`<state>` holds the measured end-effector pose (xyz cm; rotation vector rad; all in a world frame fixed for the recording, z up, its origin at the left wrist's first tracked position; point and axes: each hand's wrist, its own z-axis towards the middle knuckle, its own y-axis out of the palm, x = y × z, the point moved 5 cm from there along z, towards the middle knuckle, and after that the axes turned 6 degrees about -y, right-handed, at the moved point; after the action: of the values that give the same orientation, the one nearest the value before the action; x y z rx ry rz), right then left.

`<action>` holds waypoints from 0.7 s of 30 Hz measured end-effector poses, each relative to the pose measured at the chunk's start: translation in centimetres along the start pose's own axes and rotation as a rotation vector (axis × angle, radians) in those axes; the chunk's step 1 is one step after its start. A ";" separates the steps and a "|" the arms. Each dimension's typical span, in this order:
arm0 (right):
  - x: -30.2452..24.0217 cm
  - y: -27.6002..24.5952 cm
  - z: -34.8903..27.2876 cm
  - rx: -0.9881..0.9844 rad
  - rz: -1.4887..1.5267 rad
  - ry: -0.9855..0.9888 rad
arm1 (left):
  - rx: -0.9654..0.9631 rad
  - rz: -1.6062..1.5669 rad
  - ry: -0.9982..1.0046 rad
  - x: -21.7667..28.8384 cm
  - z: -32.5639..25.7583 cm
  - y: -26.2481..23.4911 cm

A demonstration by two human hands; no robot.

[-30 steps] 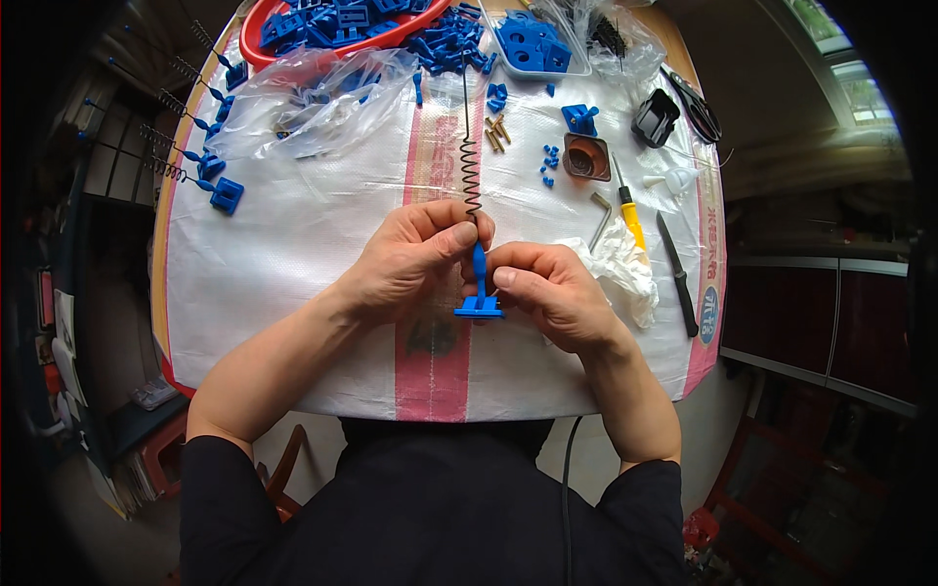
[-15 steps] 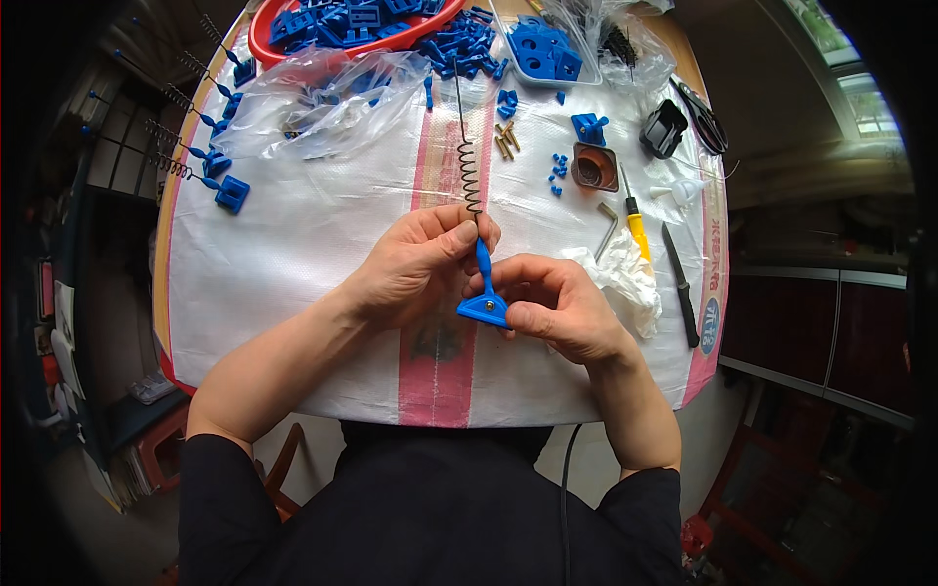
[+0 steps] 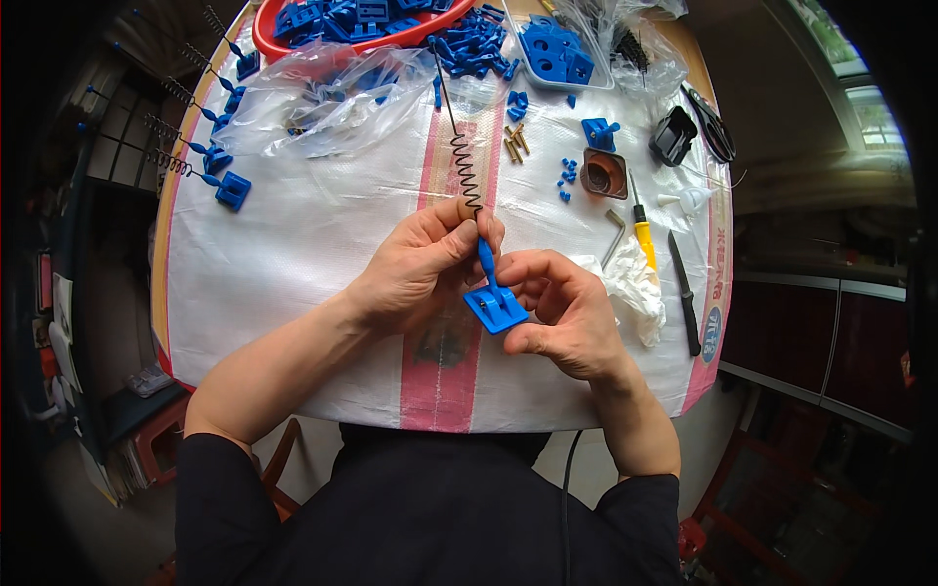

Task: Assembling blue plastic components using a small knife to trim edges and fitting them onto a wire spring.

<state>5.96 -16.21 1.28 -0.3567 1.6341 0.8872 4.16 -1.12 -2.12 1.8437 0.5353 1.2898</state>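
Blue plastic base [image 3: 496, 309], with its short stem and a dark coil spring [image 3: 466, 172] rising from it, sits between my two hands: the left hand [image 3: 415, 269] is closed around the stem just where the spring begins, and the right hand [image 3: 562, 314] pinches the square plate from below with thumb and curled fingers. Since a second ago I see the plate has tilted, one corner now pointing toward me, and both hands have shifted slightly right. Just right of the right hand lie one crumpled white cloth [image 3: 630, 290], one yellow-handled screwdriver [image 3: 642, 227], one hex key [image 3: 613, 234] and one dark knife-like tool [image 3: 684, 292]. Well left of the left hand I count roughly four finished spring pieces [image 3: 195, 161], their ends blurred at the table edge. Beyond the spring, a red basin [image 3: 332, 29] of blue parts is cut off by the frame top; its count is unclear.
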 end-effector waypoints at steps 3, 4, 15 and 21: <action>0.2 -0.3 0.1 0.023 -0.060 -0.042 | -0.054 -0.024 0.014 0.1 0.2 -0.1; 0.3 -0.4 0.1 0.012 -0.101 -0.062 | -0.040 -0.010 0.025 0.1 0.2 -0.1; 0.2 -0.9 0.1 0.076 -0.333 -0.200 | 0.044 0.254 -0.016 1.1 -0.6 1.3; -0.2 -0.8 0.1 0.126 -0.501 -0.303 | 0.063 0.342 -0.025 1.4 -0.6 1.8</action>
<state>6.56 -16.73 1.18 -0.4905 1.2331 0.4305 3.97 -0.93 0.22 2.0641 0.2545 1.4826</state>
